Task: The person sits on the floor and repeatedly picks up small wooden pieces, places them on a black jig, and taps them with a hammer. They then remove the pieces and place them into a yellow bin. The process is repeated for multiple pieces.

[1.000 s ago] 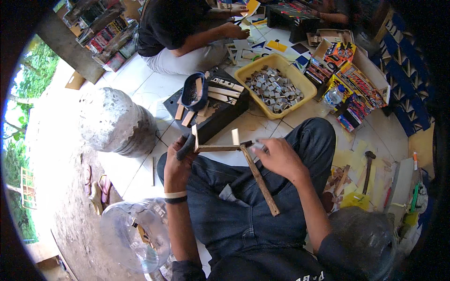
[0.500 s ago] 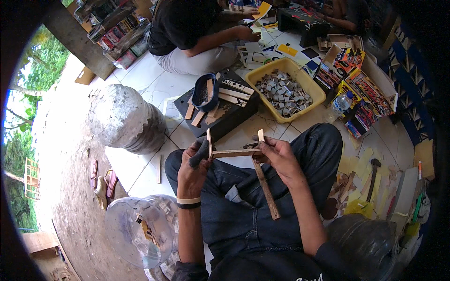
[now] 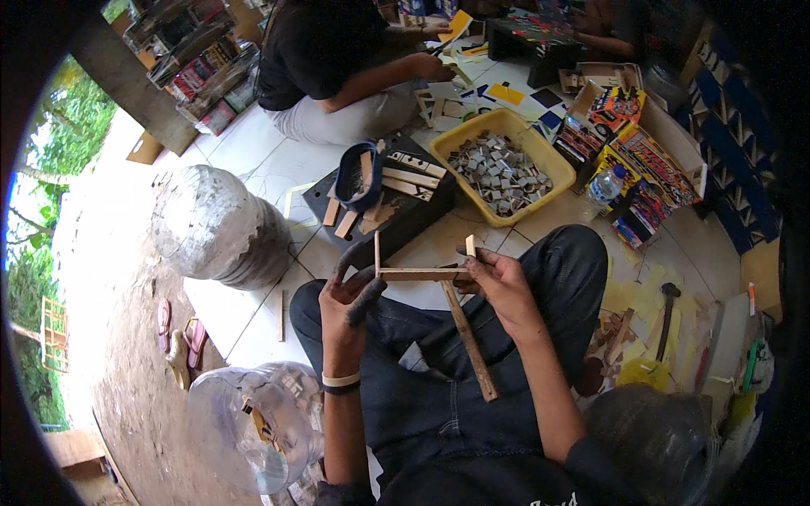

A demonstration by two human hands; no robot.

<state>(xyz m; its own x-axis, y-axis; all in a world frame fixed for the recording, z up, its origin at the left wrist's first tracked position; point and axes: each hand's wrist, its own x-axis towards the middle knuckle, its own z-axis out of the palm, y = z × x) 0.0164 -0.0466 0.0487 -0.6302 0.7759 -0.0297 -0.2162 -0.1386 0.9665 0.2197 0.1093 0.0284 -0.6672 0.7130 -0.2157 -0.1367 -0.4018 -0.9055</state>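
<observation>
Left hand (image 3: pixel 344 308) curving open beside wooden frame (image 3: pixel 418 274), right hand (image 3: pixel 502 287) gripping it, blue tub (image 3: pixel 359 204) holding wood atop black box (image 3: pixel 418 219), yellow basin (image 3: pixel 542 202) right of black box holding grey pieces (image 3: pixel 504 169)

There's one U-shaped frame (image 3: pixel 422 274), one yellow tub (image 3: pixel 558 174) (and one bowl (image 3: pixel 359 205)).

We see a U-shaped wooden piece (image 3: pixel 422 274), pale and unpainted, its long strip (image 3: pixel 412 274) nearly level and a shorter slat (image 3: pixel 377 251) rising from each end (the right one partly covered). Just below, we see a brown wooden handle (image 3: pixel 469 344) slanting down rightward.
</observation>
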